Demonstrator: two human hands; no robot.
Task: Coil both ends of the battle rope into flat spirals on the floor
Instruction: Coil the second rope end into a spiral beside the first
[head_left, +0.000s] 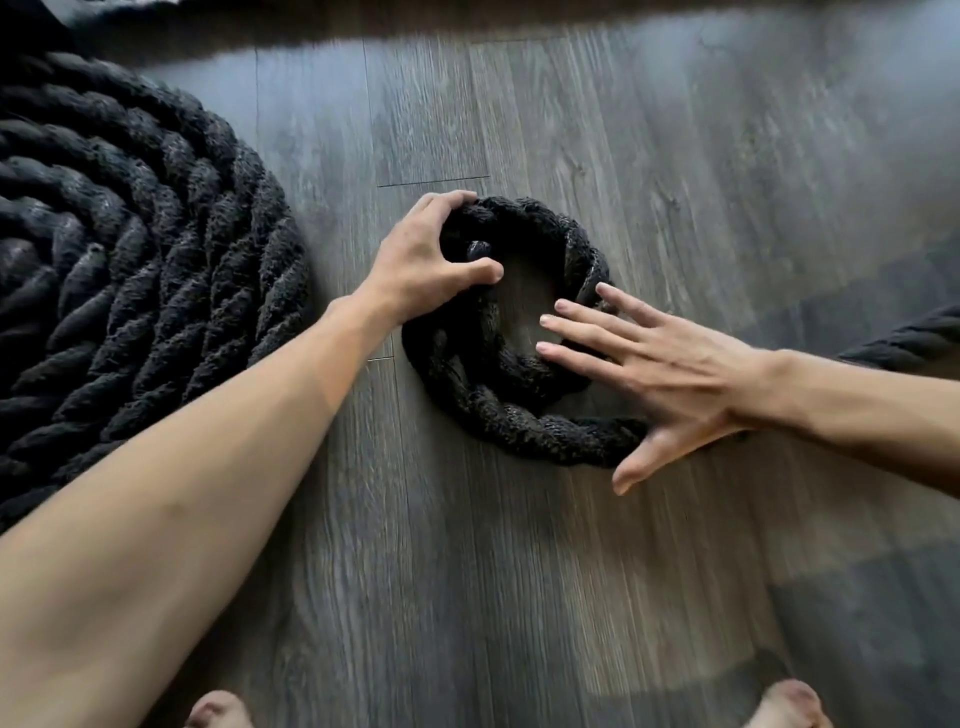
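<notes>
Grey plank floor (519, 571), view motion-blurred. Both forearms were bare and reaching forward. Right hand (670, 374) was flat, fingers spread, thumb out wide, laid over the near-right arc of the small coil (457, 364). Pressing or just hovering, couldn't tell. Left hand (421, 260) was curled over the coil's far-left side, fingers and thumb gripping the rope there. The small coil was about one loop and a bit, floor showing through its centre, lying mid-floor between the hands. Rope tail (904, 338) ran off at the right edge. Further left, apart from the small coil, was the big spiral (130, 249) — many tight turns, flat on the floor.
</notes>
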